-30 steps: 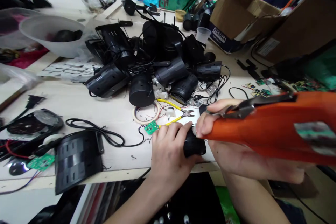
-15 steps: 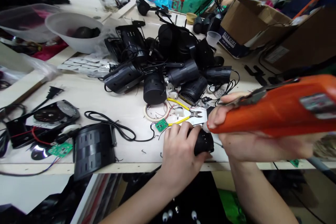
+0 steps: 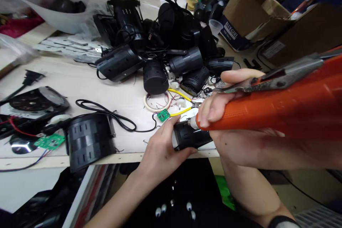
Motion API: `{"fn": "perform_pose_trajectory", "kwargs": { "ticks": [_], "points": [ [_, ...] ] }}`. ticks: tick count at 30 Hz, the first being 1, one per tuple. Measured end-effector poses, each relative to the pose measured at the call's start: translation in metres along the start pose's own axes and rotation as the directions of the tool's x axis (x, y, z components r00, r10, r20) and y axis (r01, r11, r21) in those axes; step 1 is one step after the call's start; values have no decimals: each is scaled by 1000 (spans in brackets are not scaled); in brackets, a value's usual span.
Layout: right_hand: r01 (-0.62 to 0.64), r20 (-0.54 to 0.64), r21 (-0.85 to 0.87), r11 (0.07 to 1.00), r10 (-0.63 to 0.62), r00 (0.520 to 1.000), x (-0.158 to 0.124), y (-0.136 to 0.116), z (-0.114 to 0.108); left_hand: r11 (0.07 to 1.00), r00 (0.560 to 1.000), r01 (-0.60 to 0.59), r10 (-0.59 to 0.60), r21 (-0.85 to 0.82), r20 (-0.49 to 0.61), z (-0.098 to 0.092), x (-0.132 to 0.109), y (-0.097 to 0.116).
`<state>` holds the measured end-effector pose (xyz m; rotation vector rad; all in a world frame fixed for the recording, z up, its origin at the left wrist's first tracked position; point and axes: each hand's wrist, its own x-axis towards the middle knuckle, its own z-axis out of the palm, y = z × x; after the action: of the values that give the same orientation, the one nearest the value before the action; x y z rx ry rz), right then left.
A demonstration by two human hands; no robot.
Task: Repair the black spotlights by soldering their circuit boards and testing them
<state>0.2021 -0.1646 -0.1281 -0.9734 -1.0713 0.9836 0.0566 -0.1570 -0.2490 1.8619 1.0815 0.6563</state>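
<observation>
While the left grip (image 3: 158,145) clasps a black housing (image 3: 190,138), the right grip (image 3: 216,108) a screwdriver (image 3: 256,112), a carton (image 3: 232,32) reads "BLUE GIRL".

The orange power screwdriver (image 3: 269,110) runs off the right edge. The right hand (image 3: 215,108) hides the tips of the pliers (image 3: 184,96); the left hand (image 3: 161,142) covers part of the black casing (image 3: 190,136). The label's (image 3: 274,48) print is unreadable.

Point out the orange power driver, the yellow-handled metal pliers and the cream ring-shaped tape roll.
Orange power driver (image 3: 267,110): head view, middle of its body.
Yellow-handled metal pliers (image 3: 182,112): head view, lower handle.
Cream ring-shaped tape roll (image 3: 145,103): head view, left rim.
</observation>
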Motion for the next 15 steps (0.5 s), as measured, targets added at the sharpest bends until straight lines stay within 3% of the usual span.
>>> {"fn": "perform_pose_trajectory", "kwargs": {
  "ticks": [6,13,15],
  "points": [
    [52,10,54,997,-53,999,-4,25,3,987,997,80,-79,-138,13,1,1,-1],
    [110,26,-6,994,-110,994,-10,52,-5,988,995,-101,98,-116,-27,-2,3,-5],
    [52,55,-32,998,-50,997,-6,53,-4,982,986,-155,148,-106,-73,0,4,-7]
  ]
}}
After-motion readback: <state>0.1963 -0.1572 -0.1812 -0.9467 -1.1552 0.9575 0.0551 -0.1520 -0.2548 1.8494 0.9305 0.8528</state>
